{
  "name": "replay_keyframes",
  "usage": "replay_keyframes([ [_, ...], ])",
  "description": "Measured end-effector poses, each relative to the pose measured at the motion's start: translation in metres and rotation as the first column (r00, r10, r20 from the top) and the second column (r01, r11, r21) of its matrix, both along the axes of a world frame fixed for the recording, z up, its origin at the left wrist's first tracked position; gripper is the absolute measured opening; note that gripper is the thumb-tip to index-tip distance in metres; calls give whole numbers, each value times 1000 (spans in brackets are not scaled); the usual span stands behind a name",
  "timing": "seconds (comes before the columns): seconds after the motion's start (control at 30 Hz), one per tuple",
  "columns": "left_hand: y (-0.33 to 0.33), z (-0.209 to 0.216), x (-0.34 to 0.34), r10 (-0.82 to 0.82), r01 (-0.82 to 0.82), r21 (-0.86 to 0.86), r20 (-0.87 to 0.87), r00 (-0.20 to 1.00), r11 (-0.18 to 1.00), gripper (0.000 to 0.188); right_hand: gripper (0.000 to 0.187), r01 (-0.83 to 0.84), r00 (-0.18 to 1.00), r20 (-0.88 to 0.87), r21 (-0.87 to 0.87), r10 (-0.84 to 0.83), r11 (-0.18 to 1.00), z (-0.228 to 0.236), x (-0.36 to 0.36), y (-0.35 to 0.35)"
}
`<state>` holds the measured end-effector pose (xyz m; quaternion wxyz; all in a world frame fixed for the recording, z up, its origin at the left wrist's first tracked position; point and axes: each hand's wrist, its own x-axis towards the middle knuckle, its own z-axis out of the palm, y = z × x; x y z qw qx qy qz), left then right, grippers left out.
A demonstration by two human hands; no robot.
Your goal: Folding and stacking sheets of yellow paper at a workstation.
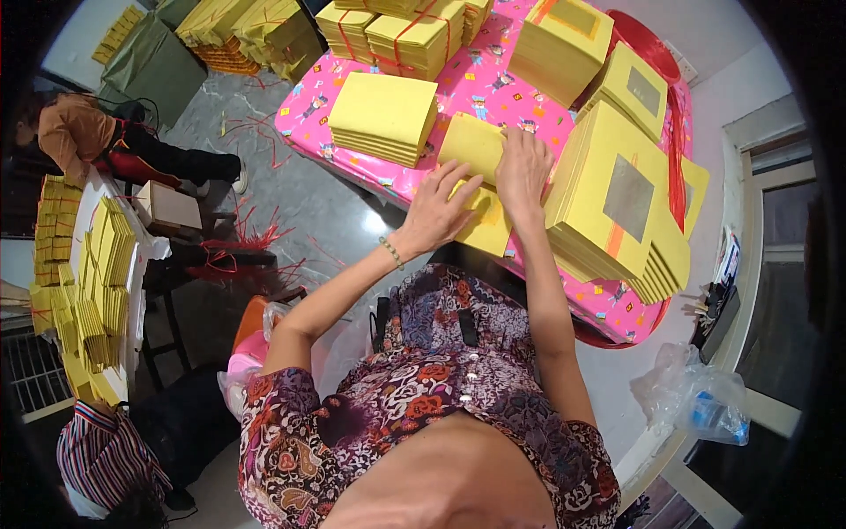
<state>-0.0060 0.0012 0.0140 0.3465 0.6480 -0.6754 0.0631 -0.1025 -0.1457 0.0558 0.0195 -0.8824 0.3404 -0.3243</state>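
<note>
In front of me, a yellow paper sheet (pixel 473 144) with a darker patch on its near part lies at the edge of the pink table. My left hand (pixel 435 210), with a beaded bracelet on its wrist, rests across the paper's left side, fingers spread. At the paper's right side, my right hand (pixel 526 169) has its fingers bent over the edge, gripping it; its fingertips are partly hidden. Left of the paper is a stack of folded yellow paper (pixel 385 103). A taller yellow stack (pixel 577 207) with silver squares stands right beside my right hand.
The pink patterned tablecloth (pixel 330 104) also carries tied yellow bundles (pixel 414 44) and a red round tray (pixel 648 40). Red strings (pixel 677 167) hang at the right. Two people work at a side table (pixel 132 256) on the left. A plastic bag (pixel 705 406) lies lower right.
</note>
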Motion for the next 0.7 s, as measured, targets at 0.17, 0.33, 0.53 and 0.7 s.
replay_keyframes([
  [0.17, -21, -13, -1, 37, -51, 176, 87, 996, 983, 69, 18, 100, 992, -79, -7, -100, 995, -27, 24, -31],
  [0.33, -33, -24, -2, 71, -94, 206, 113, 991, 974, 66, 20, 204, 976, -88, 57, -198, 977, -50, 40, -39],
  [0.53, -39, -25, -2, 72, -104, 270, 126, 989, 957, 67, 23, 225, 954, -239, 179, -180, 958, -55, 51, -45],
  [0.7, -41, -26, -1, 70, -103, 263, 131, 989, 959, 68, 25, 192, 966, -213, 204, -148, 960, -58, 52, -47],
])
